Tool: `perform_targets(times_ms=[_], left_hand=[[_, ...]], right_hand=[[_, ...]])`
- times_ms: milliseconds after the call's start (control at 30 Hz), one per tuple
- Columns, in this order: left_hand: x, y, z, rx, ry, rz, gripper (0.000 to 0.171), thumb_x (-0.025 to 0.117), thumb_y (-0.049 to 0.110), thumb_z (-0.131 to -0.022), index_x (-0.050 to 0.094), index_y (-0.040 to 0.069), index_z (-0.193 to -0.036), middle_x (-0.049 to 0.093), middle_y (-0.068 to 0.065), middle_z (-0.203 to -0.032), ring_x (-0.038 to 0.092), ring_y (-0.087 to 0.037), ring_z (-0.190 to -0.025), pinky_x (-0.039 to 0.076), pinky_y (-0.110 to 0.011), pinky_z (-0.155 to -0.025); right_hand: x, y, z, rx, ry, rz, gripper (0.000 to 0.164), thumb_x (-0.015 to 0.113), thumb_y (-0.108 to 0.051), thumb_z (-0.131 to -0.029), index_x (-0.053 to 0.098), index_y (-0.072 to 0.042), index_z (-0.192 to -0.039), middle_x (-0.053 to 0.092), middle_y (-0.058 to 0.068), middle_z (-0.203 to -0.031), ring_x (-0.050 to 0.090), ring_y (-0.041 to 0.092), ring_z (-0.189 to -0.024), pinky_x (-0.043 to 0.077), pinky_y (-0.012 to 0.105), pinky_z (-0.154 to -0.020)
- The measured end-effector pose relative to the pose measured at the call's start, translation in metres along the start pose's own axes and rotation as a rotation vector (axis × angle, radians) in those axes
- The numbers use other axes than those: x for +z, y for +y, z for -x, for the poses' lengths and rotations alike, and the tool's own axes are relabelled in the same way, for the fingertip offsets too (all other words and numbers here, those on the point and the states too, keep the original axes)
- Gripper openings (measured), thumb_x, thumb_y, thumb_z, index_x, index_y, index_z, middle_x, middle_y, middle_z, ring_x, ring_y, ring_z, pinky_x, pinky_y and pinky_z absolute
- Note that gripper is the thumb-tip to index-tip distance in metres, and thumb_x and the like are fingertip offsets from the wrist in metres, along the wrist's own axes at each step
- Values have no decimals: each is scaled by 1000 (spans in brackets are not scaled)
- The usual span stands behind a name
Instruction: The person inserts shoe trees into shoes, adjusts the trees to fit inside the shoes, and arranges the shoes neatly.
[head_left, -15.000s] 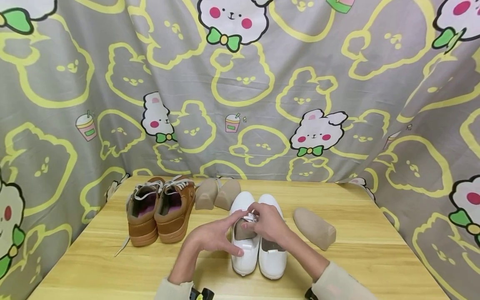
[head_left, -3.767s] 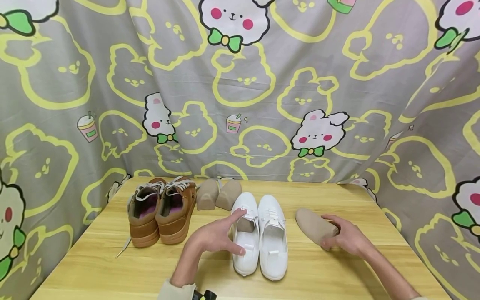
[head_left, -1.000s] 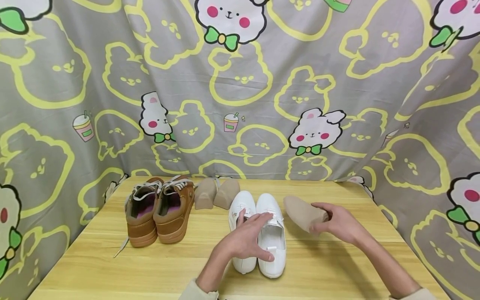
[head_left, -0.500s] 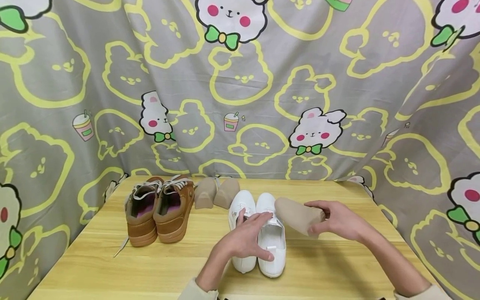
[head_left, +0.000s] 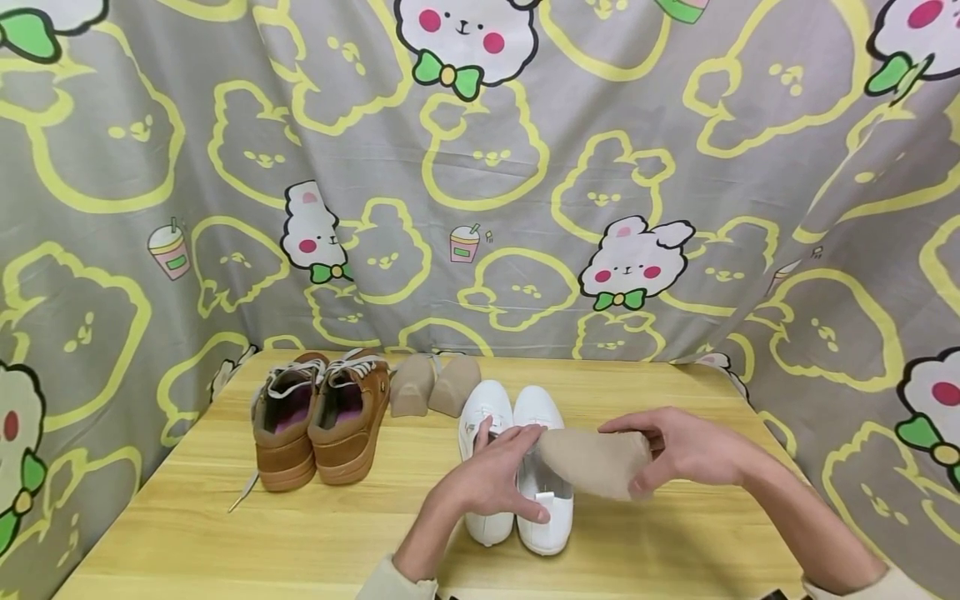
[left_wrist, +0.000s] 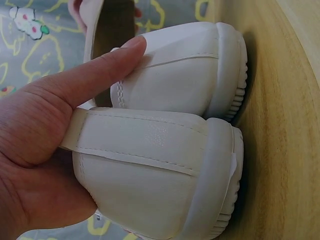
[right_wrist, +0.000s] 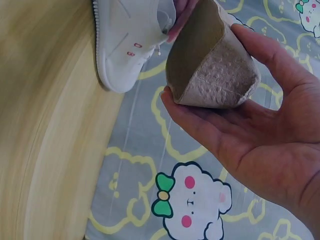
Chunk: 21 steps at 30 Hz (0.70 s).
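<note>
In the head view, the right hand [head_left: 693, 450] grips a tan insert [head_left: 596, 462] by its broad end, thumb on one side and fingers on the other. The tip lies over the mouth of the right shoe [head_left: 536, 477]; I cannot tell whether they touch. The left hand [head_left: 487, 475], fingers spread, rests across the right shoe and the left shoe [head_left: 487, 400]. Spare inserts [head_left: 453, 387] and brown shoes [head_left: 348, 442] stand farther left on the table [head_left: 675, 533].

In the left wrist view, the thumb lies straight on a white heel; light, even pressure there should steady it.

In the right wrist view, the blunt end shows between the digits. Turning the tip from its sideways slant toward the toe would, I judge, suit the opening better
</note>
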<state>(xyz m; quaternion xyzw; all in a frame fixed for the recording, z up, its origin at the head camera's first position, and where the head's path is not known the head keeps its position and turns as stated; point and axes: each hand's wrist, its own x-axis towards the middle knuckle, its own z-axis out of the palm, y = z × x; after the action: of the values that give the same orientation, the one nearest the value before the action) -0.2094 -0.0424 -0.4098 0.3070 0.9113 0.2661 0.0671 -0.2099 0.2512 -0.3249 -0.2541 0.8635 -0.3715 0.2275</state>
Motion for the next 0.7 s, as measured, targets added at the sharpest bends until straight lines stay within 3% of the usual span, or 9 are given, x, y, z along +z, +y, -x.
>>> perform_targets(times_ms=[400,700], left_hand=[[0,0,-1,-22,-14,-13,105,90,45,-72,36,18,-157,40,2,-161,31,-17,-151,-2,-60,-124],[-1,0,0,-8,-17,-4,104,91,43,-72,36,17,-157,41,1,-160,32,-17,-151,-1,-61,-124]], right_hand=[[6,-7,-10,-18,-111,12,69,83,-16,-73,61,-10,-137,67,9,-117,65,23,-98,52,25,-79],[7,-14,-23,4,-137,7,70,80,-15,-71,62,-8,-138,68,8,-113,63,24,-95,52,27,-76]])
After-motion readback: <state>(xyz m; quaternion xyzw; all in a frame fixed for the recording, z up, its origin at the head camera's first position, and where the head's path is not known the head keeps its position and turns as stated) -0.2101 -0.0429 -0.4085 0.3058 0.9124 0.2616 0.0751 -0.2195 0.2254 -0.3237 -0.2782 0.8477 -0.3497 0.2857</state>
